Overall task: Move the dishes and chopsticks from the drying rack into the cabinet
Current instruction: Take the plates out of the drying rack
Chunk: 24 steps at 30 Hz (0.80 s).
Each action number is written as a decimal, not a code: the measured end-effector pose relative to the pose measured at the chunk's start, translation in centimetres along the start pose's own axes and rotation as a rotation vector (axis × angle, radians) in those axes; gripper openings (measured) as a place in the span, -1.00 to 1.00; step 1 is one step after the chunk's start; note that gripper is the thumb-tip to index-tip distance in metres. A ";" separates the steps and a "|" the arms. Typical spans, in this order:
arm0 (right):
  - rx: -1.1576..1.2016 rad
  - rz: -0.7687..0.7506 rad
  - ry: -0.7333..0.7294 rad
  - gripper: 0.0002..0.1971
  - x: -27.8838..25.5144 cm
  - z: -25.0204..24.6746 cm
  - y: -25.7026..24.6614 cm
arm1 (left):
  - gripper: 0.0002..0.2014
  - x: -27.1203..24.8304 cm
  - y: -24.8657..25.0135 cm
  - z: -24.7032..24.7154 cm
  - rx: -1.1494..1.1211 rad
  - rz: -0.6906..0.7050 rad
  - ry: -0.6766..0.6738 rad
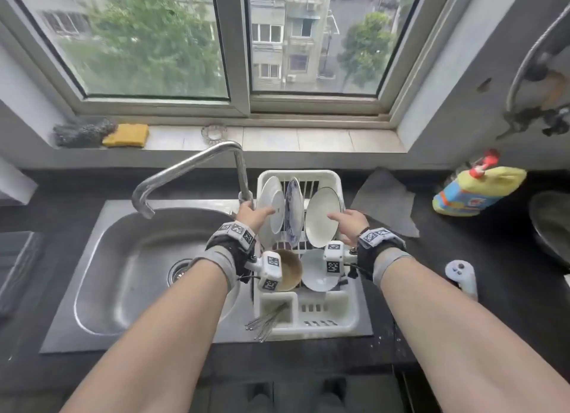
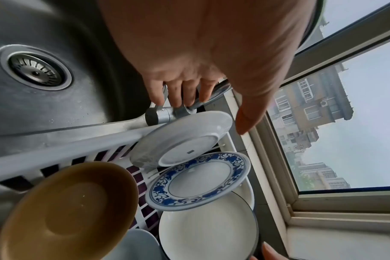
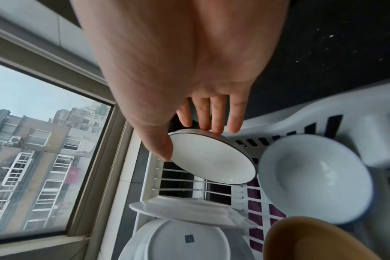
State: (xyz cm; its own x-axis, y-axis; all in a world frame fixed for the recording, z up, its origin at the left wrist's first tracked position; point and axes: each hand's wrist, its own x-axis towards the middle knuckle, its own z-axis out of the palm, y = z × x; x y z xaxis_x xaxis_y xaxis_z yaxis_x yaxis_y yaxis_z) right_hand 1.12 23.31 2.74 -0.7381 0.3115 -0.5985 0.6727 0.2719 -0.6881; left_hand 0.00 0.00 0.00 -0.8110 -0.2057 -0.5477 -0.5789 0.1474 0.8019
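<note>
One dark-rimmed plate (image 1: 322, 220) pinched in right grip (image 1: 351, 223); left grip (image 1: 251, 217) open, crowded by faucet (image 1: 191, 163).

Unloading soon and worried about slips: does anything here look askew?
The chopsticks lie slanted in the near-left compartment of the drying rack, their ends sticking out past its rim. Nothing looks spilled or broken.
</note>
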 end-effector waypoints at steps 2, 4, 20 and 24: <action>-0.086 -0.022 0.017 -0.50 1.3 0.2 -0.6 | -0.25 0.4 0.4 0.6 0.060 0.003 -0.041; -0.202 -0.022 0.022 -0.76 2.8 0.3 -0.5 | -0.36 0.6 0.4 1.3 0.136 -0.009 -0.051; -0.392 -0.246 -0.080 -0.73 4.2 2.4 -5.0 | -0.58 1.8 2.3 5.7 0.201 -0.049 -0.161; -0.354 -0.232 -0.121 -0.69 4.3 3.6 -4.6 | -0.36 1.1 2.5 5.2 0.024 -0.076 -0.226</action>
State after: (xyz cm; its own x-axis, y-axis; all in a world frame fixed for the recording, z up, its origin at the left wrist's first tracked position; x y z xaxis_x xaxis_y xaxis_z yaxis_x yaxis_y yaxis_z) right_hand -5.30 20.16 1.86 -0.8580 0.1022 -0.5034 0.4495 0.6236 -0.6396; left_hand -2.78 5.13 0.19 -0.7615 0.0041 -0.6481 -0.6389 0.1635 0.7517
